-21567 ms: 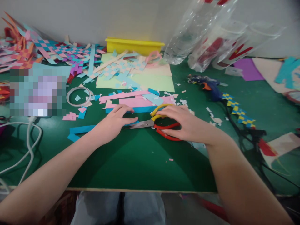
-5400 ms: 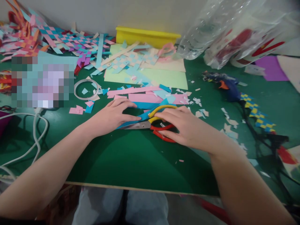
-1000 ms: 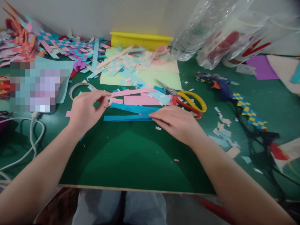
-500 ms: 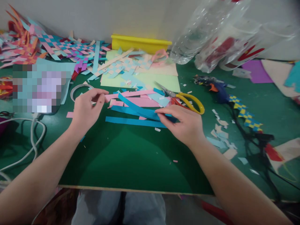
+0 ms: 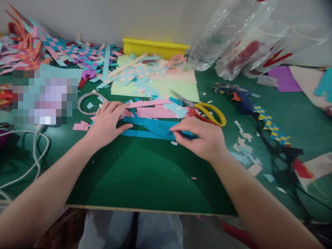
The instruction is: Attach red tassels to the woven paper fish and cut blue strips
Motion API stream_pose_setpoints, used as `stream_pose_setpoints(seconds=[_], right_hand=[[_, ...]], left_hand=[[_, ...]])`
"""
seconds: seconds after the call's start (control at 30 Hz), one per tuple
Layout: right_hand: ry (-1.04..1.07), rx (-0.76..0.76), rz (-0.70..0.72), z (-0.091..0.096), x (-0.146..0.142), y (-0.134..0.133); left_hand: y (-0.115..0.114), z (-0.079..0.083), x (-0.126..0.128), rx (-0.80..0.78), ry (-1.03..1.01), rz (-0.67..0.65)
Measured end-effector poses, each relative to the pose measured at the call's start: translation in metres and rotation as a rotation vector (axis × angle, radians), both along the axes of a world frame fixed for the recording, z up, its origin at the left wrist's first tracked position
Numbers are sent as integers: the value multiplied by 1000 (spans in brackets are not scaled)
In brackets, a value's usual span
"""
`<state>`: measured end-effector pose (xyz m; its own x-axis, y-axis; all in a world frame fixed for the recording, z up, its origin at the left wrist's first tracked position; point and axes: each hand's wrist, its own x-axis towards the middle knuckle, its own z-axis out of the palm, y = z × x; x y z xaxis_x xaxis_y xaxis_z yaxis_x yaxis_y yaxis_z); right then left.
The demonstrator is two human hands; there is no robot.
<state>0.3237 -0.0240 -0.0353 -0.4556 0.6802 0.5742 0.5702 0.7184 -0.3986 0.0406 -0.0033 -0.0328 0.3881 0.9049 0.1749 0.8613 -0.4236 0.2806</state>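
Note:
Between the thumb and fingertips of my right hand is one end of a blue paper strip, which slants up to the left. Beneath it, other blue strips lie on the green table. My left hand is open at the strips' left end, thumb and fingers apart, close to the raised tip of the slanting strip. Pink paper strips lie just behind the blue ones. Scissors with yellow and orange handles rest beyond my right hand, blades pointing up-left.
A tape roll sits left of my left hand. Woven paper pieces pile up at the back left. A yellow tray stands against the wall. Plastic-wrapped cups, a glue gun and paper scraps are on the right.
My left hand has let go of the pink paper, opened and moved right and slightly down toward the blue strips. My right hand still pinches the blue strip, almost in place.

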Motion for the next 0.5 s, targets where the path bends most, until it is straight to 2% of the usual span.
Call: stream_pose_setpoints(seconds=[0.13, 0.27, 0.5], right_hand=[[2, 50, 102, -1, 0, 1], [28, 15, 109, 2, 0, 1], [24, -30, -145, 4, 3, -1]], left_hand=[[1, 1, -1, -3, -22, -75], [2, 4, 0, 1, -62, -90], [1, 9, 0, -6, -236, -71]])
